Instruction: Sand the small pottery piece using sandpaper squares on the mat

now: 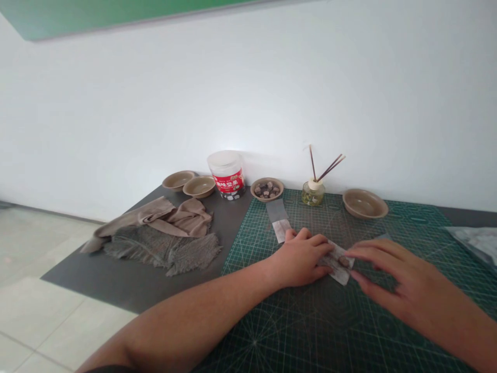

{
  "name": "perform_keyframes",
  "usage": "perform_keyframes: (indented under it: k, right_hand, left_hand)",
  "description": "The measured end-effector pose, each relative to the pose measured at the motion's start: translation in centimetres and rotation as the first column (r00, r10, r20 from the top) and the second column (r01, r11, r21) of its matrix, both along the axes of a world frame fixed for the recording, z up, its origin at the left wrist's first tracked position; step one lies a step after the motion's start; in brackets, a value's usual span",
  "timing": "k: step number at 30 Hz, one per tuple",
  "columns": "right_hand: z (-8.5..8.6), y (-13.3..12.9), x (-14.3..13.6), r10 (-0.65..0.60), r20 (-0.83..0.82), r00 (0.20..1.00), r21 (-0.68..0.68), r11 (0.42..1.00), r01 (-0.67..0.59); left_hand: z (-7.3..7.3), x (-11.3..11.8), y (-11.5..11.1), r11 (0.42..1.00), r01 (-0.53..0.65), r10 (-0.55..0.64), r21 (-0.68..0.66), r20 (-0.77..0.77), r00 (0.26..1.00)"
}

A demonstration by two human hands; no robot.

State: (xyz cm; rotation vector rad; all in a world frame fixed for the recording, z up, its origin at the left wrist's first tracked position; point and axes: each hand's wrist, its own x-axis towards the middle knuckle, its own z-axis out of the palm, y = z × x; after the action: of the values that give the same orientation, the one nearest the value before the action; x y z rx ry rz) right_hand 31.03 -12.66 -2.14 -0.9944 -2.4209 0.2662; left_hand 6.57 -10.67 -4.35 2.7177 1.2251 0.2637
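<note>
A pale, clear-ended flat strip, perhaps a small packet [340, 274], lies slantwise on the green cutting mat [295, 331]. My left hand [298, 261] rests over its middle, fingers and thumb closed about it and holding it down. A small brown lump [344, 261] shows at the strip's right end. Beside that end is my right hand [396, 274], its index finger and thumb apart near the lump; whether they touch the strip is hard to tell. Another pale strip with a clear end [281, 228] sticks out beyond my left hand. Just behind stands a bowl [254, 195] of dark brown lumps.
Two brown bowls [199, 194] and a red-labelled plastic jar [229, 182] stand at the back left. A reed diffuser [312, 195] and another brown bowl [365, 211] are at the back right. Crumpled brown-grey cloth [171, 243] lies left; a clear plastic bag [476, 243] lies right.
</note>
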Motion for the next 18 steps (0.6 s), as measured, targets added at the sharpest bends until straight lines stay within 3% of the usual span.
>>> perform_keyframes:
  k: [4,9,18]
  right_hand:
    - [-1.7,2.3,-0.7,0.062,0.163,0.985,-0.137,0.99,-0.04]
    - [-3.7,2.6,-0.5,0.051,0.1,0.994,-0.2,0.979,-0.03]
    - [-3.3,3.5,-1.4,-0.058,0.004,0.998,-0.191,0.98,0.057]
  left_hand:
    - [0.0,0.0,0.1,1.0,-0.012,0.012,-0.006,-0.003,1.0]
    - [-0.1,0.2,0.3,1.0,-0.016,0.017,-0.024,0.024,1.0]
    - [0.0,0.6,0.6,0.999,-0.027,0.027,-0.045,-0.013,1.0]
